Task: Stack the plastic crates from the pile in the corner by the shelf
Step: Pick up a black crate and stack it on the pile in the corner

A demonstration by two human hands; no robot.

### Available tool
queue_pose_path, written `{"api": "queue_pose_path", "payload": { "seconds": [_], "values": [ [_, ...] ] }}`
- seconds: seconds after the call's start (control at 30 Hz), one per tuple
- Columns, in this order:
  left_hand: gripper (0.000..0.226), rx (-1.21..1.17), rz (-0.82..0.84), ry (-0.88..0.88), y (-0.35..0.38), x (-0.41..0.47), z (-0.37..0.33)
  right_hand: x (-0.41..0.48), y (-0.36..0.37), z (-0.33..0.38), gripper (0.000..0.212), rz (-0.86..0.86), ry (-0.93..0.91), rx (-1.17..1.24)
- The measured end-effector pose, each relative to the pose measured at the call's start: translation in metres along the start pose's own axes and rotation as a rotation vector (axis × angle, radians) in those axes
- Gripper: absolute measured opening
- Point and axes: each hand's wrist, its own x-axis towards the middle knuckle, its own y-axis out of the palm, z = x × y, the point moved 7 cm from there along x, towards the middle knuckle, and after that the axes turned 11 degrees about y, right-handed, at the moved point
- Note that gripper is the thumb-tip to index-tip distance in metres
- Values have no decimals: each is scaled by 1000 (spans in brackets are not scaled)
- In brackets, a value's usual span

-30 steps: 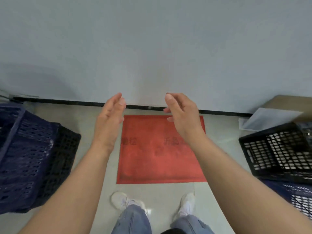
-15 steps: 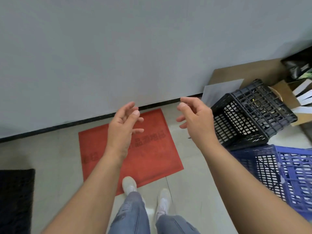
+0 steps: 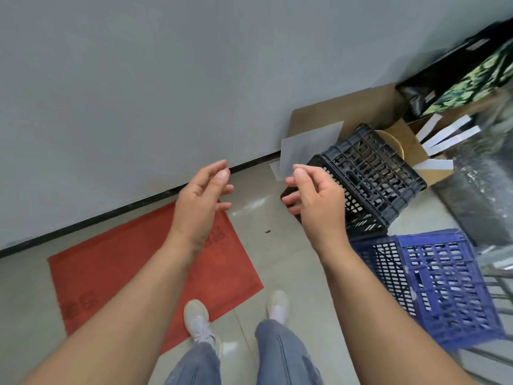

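Both hands, left hand [image 3: 202, 201] and right hand [image 3: 316, 201], hung empty with fingers loosely curled, near the tilted black lattice plastic crate [image 3: 372, 176] above the blue lattice plastic crate [image 3: 444, 290].

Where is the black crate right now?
Head view, right of centre: the black crate sits tilted just beyond the right hand, behind the blue crate.

Left hand [image 3: 204, 201] and right hand [image 3: 316, 200] raised, empty, fingers loosely curled, palms facing inward

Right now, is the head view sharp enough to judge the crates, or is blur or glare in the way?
Head view: black crate and hands fairly sharp; blue crate slightly smeared; far right edge blurred; small glare on the floor; wide-angle bend tilts the wall line.
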Motion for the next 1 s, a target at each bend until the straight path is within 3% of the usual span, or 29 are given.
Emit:
{"api": "queue_pose_path", "payload": {
  "seconds": [0.5, 1.0],
  "values": [
    [21, 20, -6, -174, 163, 75, 149, 192, -104, -98, 13, -57, 118, -109],
    [20, 18, -22, -285, 224, 118, 269, 297, -160, -175, 21, -145, 112, -385]
  ]
}}
